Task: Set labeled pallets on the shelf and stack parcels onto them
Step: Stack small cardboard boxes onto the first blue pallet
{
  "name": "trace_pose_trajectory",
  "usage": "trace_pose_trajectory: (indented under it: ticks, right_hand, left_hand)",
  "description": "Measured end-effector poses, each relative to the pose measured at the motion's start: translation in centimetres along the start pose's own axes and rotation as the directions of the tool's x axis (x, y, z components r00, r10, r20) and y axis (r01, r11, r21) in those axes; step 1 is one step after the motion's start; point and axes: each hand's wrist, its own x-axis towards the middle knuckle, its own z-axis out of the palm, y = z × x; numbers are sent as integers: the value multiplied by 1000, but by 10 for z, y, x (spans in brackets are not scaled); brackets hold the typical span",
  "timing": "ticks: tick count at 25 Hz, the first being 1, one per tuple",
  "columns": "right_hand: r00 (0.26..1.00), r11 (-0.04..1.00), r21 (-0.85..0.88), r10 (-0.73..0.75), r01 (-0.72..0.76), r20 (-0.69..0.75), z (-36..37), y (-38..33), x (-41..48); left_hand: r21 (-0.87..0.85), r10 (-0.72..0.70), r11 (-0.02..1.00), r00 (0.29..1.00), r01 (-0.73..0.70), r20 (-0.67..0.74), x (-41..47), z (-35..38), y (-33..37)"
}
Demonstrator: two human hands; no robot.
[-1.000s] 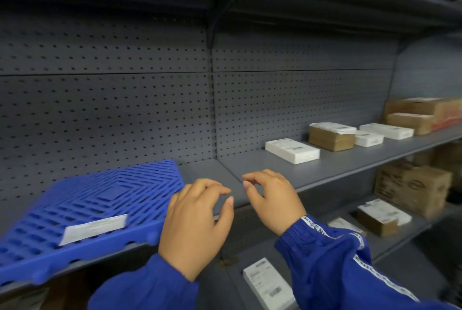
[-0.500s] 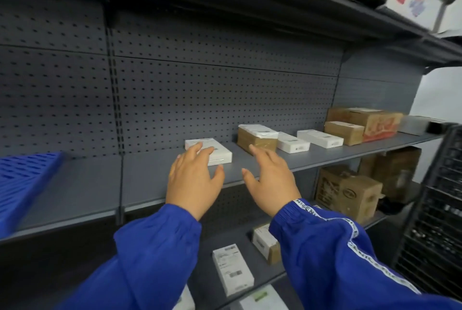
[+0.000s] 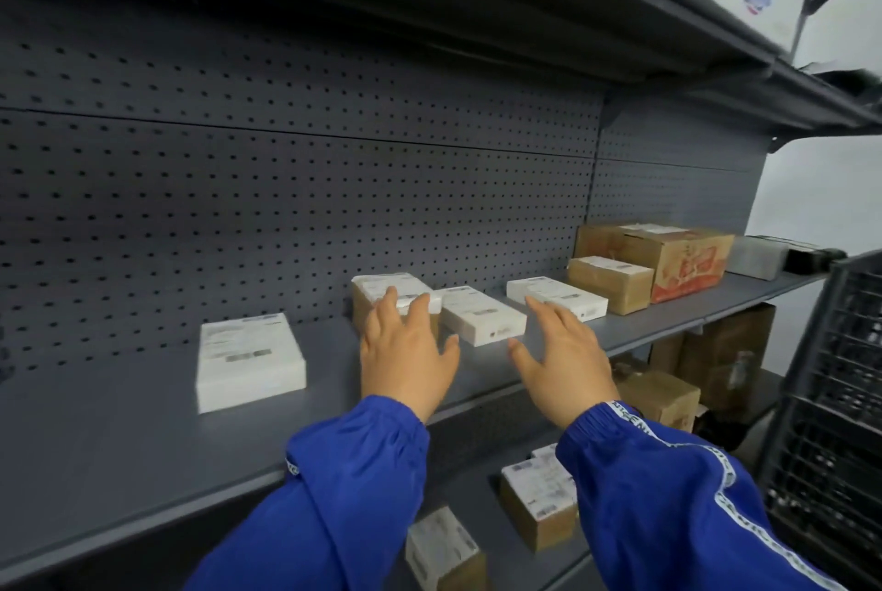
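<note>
Several parcels lie in a row on the grey shelf [image 3: 119,457]. A white box [image 3: 250,359] sits furthest left. Right of it come a brown box with a white label [image 3: 377,287], a white box [image 3: 482,313] and another white box [image 3: 556,297]. My left hand [image 3: 405,352] is stretched out with fingers spread, its fingertips over the brown labelled box. My right hand [image 3: 558,361] reaches forward, open, just right of the middle white box, its fingertips near the right-hand one. Neither hand holds anything. No blue pallet is in view.
Brown cartons [image 3: 611,282] and a larger printed carton [image 3: 677,256] stand further right on the shelf. More parcels [image 3: 534,500] lie on the lower shelf. A black wire cage [image 3: 830,399] stands at the right. An upper shelf [image 3: 525,18] overhangs.
The view has swung right, so the blue pallet has left the frame. Both hands have moved from the pallet's edge along the shelf to the row of parcels, with fingers now spread.
</note>
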Motion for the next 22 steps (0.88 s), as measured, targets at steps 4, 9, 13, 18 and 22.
trace_pose_trajectory:
  ticks: [4,9,13,18,22]
  right_hand:
    - [999,1000,-13,25,-26,-23,4,49,49]
    - [997,998,37,52,-50,-54,12,112,106]
    - [997,999,-18,45,-46,-70,14,175,158]
    - [996,989,-119,88,-89,-13,12,265,231]
    - [986,985,-140,118,-101,116,12,310,273]
  left_hand:
    - [155,-80,984,994,90,-68,47,44,0]
    - [399,-159,900,985,174,-72,78,72,-9]
    - [494,-263,824,960,277,-99,94,82,-6]
    - [486,-349,740,883,464,-313,102,98,3]
    - [356,-488,699,777,621,-397,113,111,-45]
